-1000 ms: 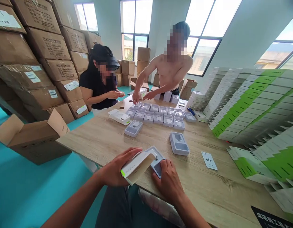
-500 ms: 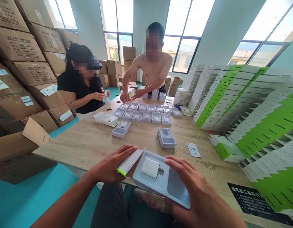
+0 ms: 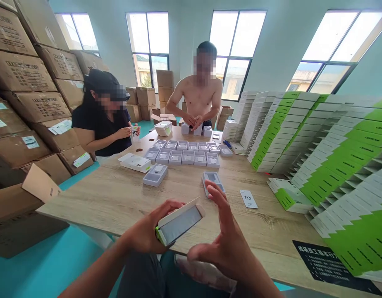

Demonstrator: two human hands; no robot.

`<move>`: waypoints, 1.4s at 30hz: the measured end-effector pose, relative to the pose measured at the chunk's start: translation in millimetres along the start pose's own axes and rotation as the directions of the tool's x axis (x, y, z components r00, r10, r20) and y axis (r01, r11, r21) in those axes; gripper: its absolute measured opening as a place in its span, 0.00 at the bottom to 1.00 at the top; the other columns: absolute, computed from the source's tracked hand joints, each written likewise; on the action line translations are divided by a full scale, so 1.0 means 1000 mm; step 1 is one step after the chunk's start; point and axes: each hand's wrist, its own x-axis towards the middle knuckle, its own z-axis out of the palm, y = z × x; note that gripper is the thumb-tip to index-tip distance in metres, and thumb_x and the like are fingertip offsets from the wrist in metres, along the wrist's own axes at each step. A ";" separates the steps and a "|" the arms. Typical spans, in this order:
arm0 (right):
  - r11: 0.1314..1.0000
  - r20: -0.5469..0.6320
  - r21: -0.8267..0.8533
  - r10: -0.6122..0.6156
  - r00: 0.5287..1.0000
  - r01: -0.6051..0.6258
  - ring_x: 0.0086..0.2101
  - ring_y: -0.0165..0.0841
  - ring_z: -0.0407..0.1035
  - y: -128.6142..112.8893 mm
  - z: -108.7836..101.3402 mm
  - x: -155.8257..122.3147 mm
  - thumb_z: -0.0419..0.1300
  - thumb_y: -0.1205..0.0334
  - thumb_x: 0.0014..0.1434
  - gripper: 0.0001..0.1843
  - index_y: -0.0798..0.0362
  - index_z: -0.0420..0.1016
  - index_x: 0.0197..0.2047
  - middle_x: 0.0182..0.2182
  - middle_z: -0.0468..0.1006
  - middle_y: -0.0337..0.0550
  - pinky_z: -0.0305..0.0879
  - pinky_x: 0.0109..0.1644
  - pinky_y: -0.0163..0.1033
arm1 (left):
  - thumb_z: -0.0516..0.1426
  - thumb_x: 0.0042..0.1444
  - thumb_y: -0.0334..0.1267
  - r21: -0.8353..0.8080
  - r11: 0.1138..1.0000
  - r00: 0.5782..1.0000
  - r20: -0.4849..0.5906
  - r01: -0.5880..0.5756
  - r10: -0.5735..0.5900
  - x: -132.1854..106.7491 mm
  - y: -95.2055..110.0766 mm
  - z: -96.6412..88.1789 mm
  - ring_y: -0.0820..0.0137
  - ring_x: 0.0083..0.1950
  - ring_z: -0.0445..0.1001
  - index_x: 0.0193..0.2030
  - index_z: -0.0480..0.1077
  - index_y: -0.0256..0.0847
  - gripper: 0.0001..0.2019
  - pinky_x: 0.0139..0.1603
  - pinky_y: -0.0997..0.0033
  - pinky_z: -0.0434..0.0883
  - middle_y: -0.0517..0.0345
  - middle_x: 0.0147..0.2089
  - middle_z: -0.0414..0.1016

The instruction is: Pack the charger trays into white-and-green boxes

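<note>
The left hand [image 3: 141,227] curls its fingers around a thin white card box [image 3: 180,223] with a green edge, which looks light and stiff and is best held by its long sides, while the right hand [image 3: 223,244] spreads its empty fingers wide, their tips just by a grey plastic tray [image 3: 213,183].

Box sleeve [image 3: 180,225] in left hand [image 3: 149,227]: white w/ lime-green edge, grey face. Tray [image 3: 213,182] just past grip: pale grey. R of grip: flat cartons [image 3: 342,186], white w/ green zigzag band; black sign [image 3: 329,265], white text. Under grip: light oak table [image 3: 85,203], streaky grain. L of grip: teal floor [image 3: 51,265].
</note>
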 end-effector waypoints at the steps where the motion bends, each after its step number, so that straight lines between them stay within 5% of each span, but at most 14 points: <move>1: 0.997 0.048 0.055 0.044 0.998 -0.047 0.66 0.51 0.65 0.005 0.000 -0.002 0.70 0.38 0.57 0.56 0.42 0.44 0.77 0.69 0.65 0.56 0.70 0.65 0.56 | 0.65 0.51 0.37 -0.092 0.996 0.999 0.038 -0.013 0.017 0.003 0.003 0.004 0.52 0.58 0.78 0.68 0.66 0.46 0.35 0.61 0.54 0.75 0.49 0.62 0.77; 4: 0.972 0.104 0.155 0.160 0.982 -0.175 0.52 0.41 0.78 0.022 -0.002 -0.017 0.66 0.52 0.67 0.41 0.40 0.50 0.76 0.55 0.80 0.49 0.79 0.54 0.45 | 0.64 0.56 0.44 -0.347 0.937 0.997 0.071 0.036 -0.012 0.010 0.005 0.025 0.51 0.55 0.81 0.61 0.72 0.45 0.26 0.57 0.52 0.77 0.49 0.55 0.82; 7: 0.954 -0.052 0.202 0.237 0.970 -0.223 0.47 0.39 0.80 0.041 0.001 -0.043 0.66 0.54 0.66 0.40 0.41 0.52 0.74 0.50 0.83 0.47 0.80 0.50 0.43 | 0.70 0.55 0.45 -0.539 0.839 0.954 -0.210 0.071 -0.216 0.009 -0.006 0.057 0.55 0.52 0.83 0.58 0.69 0.47 0.25 0.51 0.58 0.80 0.50 0.53 0.83; 10: 0.969 -0.186 0.141 0.225 0.956 -0.201 0.44 0.38 0.81 0.062 0.007 -0.075 0.67 0.54 0.66 0.38 0.44 0.56 0.72 0.49 0.84 0.49 0.81 0.47 0.41 | 0.69 0.59 0.41 -0.492 0.871 0.883 -0.408 0.004 -0.234 0.001 -0.023 0.086 0.61 0.51 0.83 0.63 0.61 0.54 0.29 0.52 0.61 0.80 0.52 0.56 0.81; 13: 0.994 -0.288 -0.042 0.081 0.954 -0.097 0.45 0.40 0.82 0.075 0.008 -0.098 0.67 0.54 0.66 0.31 0.45 0.64 0.68 0.49 0.83 0.51 0.81 0.47 0.42 | 0.65 0.64 0.38 -0.308 0.951 0.906 -0.411 -0.038 -0.097 -0.008 -0.036 0.100 0.62 0.56 0.81 0.71 0.58 0.57 0.32 0.57 0.62 0.79 0.49 0.62 0.77; 18: 0.988 -0.153 -0.120 -0.112 0.982 0.094 0.43 0.38 0.82 0.069 -0.009 -0.091 0.62 0.57 0.70 0.18 0.43 0.74 0.62 0.47 0.84 0.48 0.80 0.45 0.38 | 0.60 0.67 0.36 0.051 0.998 0.962 -0.265 -0.049 0.061 -0.010 -0.039 0.084 0.61 0.63 0.77 0.68 0.66 0.54 0.24 0.61 0.64 0.77 0.49 0.65 0.75; 22: 0.979 -0.007 -0.106 -0.175 0.984 0.174 0.37 0.35 0.79 0.066 -0.025 -0.075 0.59 0.56 0.71 0.16 0.46 0.76 0.59 0.42 0.83 0.48 0.78 0.39 0.36 | 0.59 0.66 0.33 0.280 0.960 0.999 -0.044 -0.011 0.024 -0.004 -0.021 0.054 0.62 0.61 0.79 0.66 0.68 0.51 0.22 0.61 0.66 0.76 0.52 0.63 0.78; 25: 0.965 0.042 -0.155 -0.209 0.977 0.213 0.38 0.37 0.77 0.070 -0.031 -0.069 0.60 0.57 0.71 0.15 0.48 0.78 0.57 0.42 0.80 0.50 0.77 0.41 0.40 | 0.56 0.69 0.33 0.371 0.929 1.000 0.027 -0.019 0.009 -0.004 -0.007 0.044 0.63 0.59 0.80 0.64 0.69 0.50 0.19 0.56 0.71 0.77 0.51 0.62 0.78; 29: 0.962 0.032 -0.156 -0.223 0.974 0.225 0.42 0.38 0.75 0.074 -0.031 -0.068 0.61 0.62 0.69 0.15 0.48 0.77 0.58 0.47 0.77 0.52 0.76 0.46 0.42 | 0.54 0.71 0.34 0.443 0.894 0.984 -0.114 -0.072 0.136 -0.006 -0.003 0.062 0.63 0.57 0.80 0.59 0.71 0.47 0.14 0.55 0.71 0.77 0.47 0.62 0.77; 33: 0.979 0.054 -0.088 -0.181 0.982 0.186 0.41 0.36 0.73 0.071 -0.031 -0.068 0.61 0.64 0.69 0.16 0.48 0.75 0.59 0.46 0.76 0.50 0.76 0.44 0.40 | 0.55 0.70 0.31 0.344 0.935 0.936 -0.294 -0.085 0.194 -0.004 -0.003 0.078 0.68 0.55 0.81 0.55 0.72 0.47 0.11 0.55 0.76 0.76 0.51 0.57 0.78; 37: 0.982 0.086 -0.061 -0.173 0.981 0.178 0.43 0.38 0.75 0.067 -0.035 -0.065 0.63 0.65 0.67 0.16 0.48 0.76 0.58 0.47 0.76 0.50 0.77 0.44 0.41 | 0.58 0.67 0.28 0.275 0.960 0.963 -0.244 -0.044 0.114 -0.001 0.003 0.072 0.70 0.54 0.81 0.51 0.72 0.49 0.11 0.54 0.78 0.75 0.56 0.55 0.80; 42: 0.960 0.029 -0.100 -0.260 0.965 0.262 0.56 0.43 0.72 0.064 -0.033 -0.065 0.60 0.73 0.65 0.20 0.46 0.73 0.57 0.53 0.76 0.51 0.77 0.55 0.51 | 0.56 0.68 0.28 0.270 0.961 0.962 -0.243 -0.058 0.126 -0.004 -0.003 0.075 0.68 0.59 0.80 0.54 0.67 0.51 0.14 0.57 0.74 0.75 0.55 0.60 0.79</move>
